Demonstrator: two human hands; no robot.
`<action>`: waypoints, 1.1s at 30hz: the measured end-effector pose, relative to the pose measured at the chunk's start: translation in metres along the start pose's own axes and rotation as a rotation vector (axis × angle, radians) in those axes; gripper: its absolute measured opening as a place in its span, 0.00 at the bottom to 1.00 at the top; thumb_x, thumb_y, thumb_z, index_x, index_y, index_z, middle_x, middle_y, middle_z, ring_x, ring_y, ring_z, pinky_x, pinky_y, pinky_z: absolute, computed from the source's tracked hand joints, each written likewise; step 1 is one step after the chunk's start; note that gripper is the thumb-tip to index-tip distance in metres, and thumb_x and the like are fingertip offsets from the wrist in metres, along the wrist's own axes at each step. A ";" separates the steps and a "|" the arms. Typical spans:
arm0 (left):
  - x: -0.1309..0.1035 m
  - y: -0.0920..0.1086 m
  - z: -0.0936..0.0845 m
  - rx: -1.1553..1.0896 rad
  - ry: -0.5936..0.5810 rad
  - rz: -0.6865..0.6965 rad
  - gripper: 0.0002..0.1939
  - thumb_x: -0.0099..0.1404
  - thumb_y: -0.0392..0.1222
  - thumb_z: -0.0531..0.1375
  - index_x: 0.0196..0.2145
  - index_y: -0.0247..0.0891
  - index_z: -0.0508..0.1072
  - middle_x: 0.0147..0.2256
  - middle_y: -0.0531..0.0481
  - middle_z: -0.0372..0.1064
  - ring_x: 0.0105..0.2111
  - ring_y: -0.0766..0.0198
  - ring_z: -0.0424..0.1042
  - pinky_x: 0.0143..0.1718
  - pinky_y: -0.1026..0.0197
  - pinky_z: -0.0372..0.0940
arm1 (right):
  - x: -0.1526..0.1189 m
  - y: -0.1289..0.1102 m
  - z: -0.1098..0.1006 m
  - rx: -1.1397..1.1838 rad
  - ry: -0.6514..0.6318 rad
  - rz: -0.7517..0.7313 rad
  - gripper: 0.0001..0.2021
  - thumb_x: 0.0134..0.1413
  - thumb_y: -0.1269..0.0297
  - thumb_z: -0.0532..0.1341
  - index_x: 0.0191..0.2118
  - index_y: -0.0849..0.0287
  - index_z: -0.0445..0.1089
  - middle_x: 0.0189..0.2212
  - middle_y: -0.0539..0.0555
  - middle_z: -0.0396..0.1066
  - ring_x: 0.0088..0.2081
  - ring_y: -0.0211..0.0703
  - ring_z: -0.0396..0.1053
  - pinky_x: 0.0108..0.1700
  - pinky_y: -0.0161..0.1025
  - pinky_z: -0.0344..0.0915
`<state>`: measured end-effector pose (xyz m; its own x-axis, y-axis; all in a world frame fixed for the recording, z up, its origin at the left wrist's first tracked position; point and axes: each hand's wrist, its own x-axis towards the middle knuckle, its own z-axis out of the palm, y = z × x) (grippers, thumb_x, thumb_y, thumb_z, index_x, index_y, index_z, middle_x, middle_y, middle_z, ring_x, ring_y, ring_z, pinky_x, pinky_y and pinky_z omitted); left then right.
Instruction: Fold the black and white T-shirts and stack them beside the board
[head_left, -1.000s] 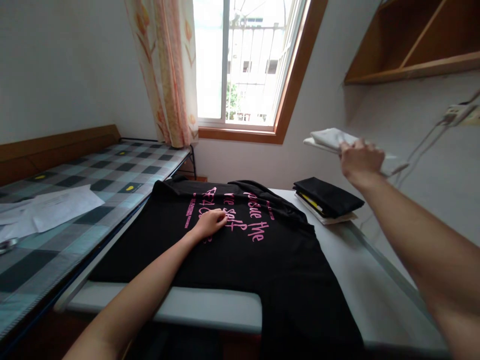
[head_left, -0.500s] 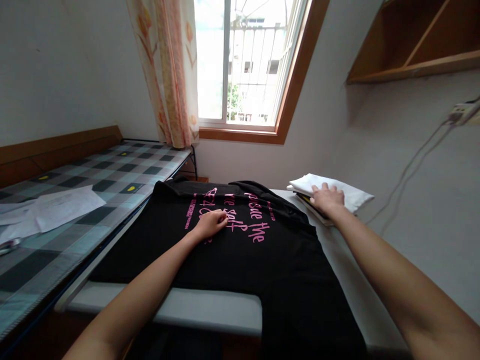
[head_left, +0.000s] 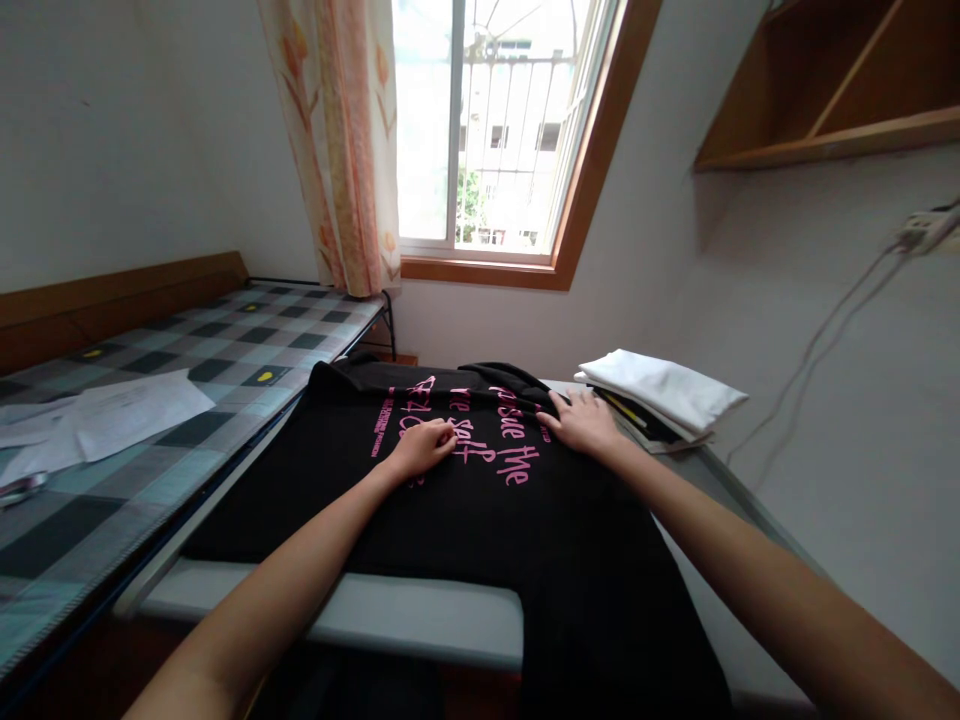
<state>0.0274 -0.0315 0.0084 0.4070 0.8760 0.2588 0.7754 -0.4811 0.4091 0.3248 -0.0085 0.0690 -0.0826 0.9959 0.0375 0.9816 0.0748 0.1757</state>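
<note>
A black T-shirt [head_left: 465,520] with pink lettering lies spread over the table, its lower right part hanging past the front edge. My left hand [head_left: 424,447] rests on the lettering in the middle of the shirt, fingers curled into a loose fist; the cloth around it lies flat. On the shirt's right side, by a raised fold, is my right hand [head_left: 583,422], palm down with its fingers spread and touching the fabric. Just beyond that hand sits a stack of folded clothes, with a white folded garment [head_left: 667,385] on top and darker ones beneath.
The white table [head_left: 427,610] shows at its front edge. To the left is a bed [head_left: 292,335] with a checked cover, papers [head_left: 112,420] lying on it. A window, a curtain [head_left: 349,150] and a wall shelf [head_left: 825,140] surround the table; a cable [head_left: 817,330] hangs at right.
My right hand has left the white garment on the stack and moved left onto the shirt. My left hand stays where it was.
</note>
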 end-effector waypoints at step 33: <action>0.058 -0.110 -0.019 0.405 -0.056 -0.672 0.47 0.59 0.75 0.39 0.66 0.44 0.56 0.66 0.34 0.47 0.65 0.28 0.39 0.60 0.28 0.36 | 0.026 -0.035 0.069 0.252 -0.043 0.022 0.38 0.60 0.36 0.40 0.70 0.50 0.45 0.71 0.56 0.36 0.70 0.53 0.33 0.67 0.51 0.32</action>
<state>-0.0434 0.0716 -0.0044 -0.1960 0.9804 0.0204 0.9752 0.1927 0.1087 0.3000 0.0180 -0.0045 -0.0583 0.9983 -0.0038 0.9955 0.0578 -0.0755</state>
